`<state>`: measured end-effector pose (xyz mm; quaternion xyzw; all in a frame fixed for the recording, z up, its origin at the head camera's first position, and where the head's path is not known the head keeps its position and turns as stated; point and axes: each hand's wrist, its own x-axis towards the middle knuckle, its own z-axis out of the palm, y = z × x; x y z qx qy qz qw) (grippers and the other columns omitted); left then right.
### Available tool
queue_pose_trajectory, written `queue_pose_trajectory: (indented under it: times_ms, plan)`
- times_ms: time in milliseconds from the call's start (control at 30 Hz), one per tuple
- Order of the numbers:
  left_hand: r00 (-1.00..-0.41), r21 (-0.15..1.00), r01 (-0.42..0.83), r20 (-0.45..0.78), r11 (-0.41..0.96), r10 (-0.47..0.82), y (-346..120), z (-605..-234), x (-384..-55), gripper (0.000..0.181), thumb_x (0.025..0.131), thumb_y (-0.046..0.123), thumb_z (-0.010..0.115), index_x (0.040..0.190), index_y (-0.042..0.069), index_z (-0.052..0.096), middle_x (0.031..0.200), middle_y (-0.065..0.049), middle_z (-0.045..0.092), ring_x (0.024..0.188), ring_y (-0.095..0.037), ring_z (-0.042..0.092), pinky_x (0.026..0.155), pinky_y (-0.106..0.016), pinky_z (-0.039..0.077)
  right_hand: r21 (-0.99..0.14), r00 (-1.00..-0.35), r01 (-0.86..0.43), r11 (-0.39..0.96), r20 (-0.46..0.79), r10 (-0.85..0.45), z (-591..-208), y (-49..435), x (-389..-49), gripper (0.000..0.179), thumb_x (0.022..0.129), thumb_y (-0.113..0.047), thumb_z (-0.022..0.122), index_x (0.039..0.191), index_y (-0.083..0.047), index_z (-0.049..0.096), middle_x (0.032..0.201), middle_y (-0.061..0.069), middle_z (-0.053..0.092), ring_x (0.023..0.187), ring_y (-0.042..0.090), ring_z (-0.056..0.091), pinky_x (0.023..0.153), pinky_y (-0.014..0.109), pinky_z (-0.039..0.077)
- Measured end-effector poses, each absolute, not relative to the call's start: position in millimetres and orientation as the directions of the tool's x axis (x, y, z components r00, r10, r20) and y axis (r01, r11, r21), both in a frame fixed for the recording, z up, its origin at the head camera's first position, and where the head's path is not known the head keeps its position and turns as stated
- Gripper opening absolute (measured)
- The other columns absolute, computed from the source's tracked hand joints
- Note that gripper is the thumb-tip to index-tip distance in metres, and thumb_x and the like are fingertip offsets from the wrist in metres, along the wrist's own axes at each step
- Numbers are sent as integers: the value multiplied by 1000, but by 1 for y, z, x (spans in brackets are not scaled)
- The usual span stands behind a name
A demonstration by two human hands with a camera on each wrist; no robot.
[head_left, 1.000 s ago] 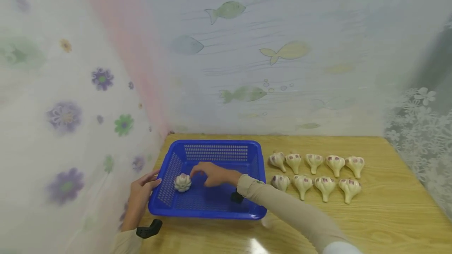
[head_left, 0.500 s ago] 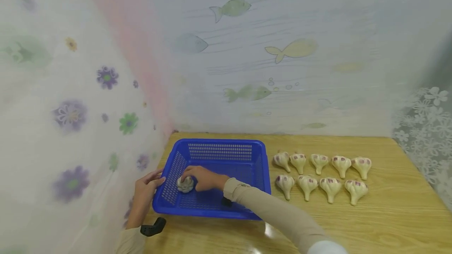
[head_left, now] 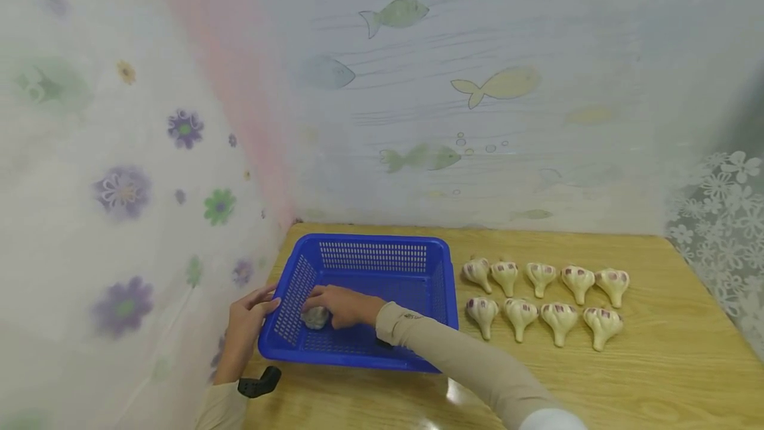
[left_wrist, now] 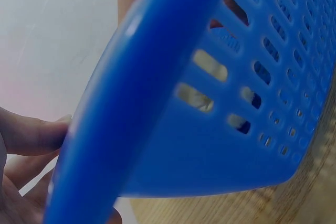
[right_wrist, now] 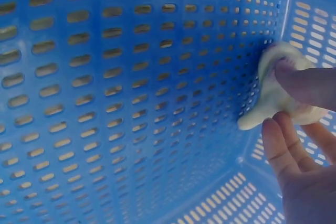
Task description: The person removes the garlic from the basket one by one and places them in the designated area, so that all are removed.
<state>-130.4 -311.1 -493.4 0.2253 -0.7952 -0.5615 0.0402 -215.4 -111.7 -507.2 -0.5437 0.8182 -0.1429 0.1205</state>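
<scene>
A blue plastic basket (head_left: 352, 359) with slotted walls stands on the left part of the table. My left hand (head_left: 241, 334) grips its left rim; in the left wrist view the thumb (left_wrist: 39, 135) lies against one side of the rim and other fingers show beyond it. Inside the basket, my right hand (head_left: 343, 306) pinches a garlic bulb (right_wrist: 286, 90) between thumb and fingers. The bulb lies near the basket's left end, its pale stem against the slotted floor. From the head, the hand covers part of the bulb.
Several garlic bulbs (head_left: 560, 322) lie in two rows on the wooden table (head_left: 668, 363), right of the basket. A painted wall (head_left: 149, 237) rises close on the left, and another wall (head_left: 537, 171) stands behind the table. My right sleeve (head_left: 459, 354) crosses the basket's front right corner.
My right hand has moved left onto the garlic bulb in the basket and taken hold of it. The left hand stays on the rim. The view has shifted slightly.
</scene>
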Motion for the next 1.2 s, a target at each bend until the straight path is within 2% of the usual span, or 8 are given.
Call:
queue_pose_trajectory:
  times_ms: [167,400,700,933,1200]
  plan:
    - [-893,907,-319,-191,275,-409,-311,-493,-131,42,90,20,61,131,13,58,125,-18,56,95,-23,61,80,-32,50,-338,-362,-874,350,-29,-932,-507,-112,-216,55,75,0,73,125,-21,60,115,-2,56,101,11,51,82,21,45]
    - [-895,910,-312,-186,272,-405,-310,-493,-129,42,90,21,62,131,13,58,124,-18,56,93,-23,62,78,-34,52,-427,-340,-845,322,-36,-940,-513,-111,-215,48,73,-14,80,117,-13,62,112,-1,59,98,7,53,85,19,42]
    - [-897,912,-306,-180,273,-403,-310,-492,-129,42,89,20,63,131,12,58,124,-17,56,90,-20,62,72,-26,50,-483,-347,-828,284,44,-937,-512,-101,-221,40,68,-15,80,104,-8,65,96,-2,61,85,5,51,68,11,40]
    - [-897,912,-310,-187,267,-401,-310,-494,-130,43,89,20,63,131,12,58,124,-17,55,91,-17,61,70,-25,49,-501,-404,-793,348,5,-915,-501,-81,-227,40,72,-18,78,108,-8,64,97,-2,60,84,6,50,64,13,41]
    - [-899,910,-307,-181,279,-399,-309,-491,-130,43,89,20,63,132,12,57,124,-17,56,89,-16,62,72,-23,48,-512,-456,-768,385,16,-890,-481,-54,-231,40,73,-20,77,109,-9,64,98,1,57,85,10,49,68,17,42]
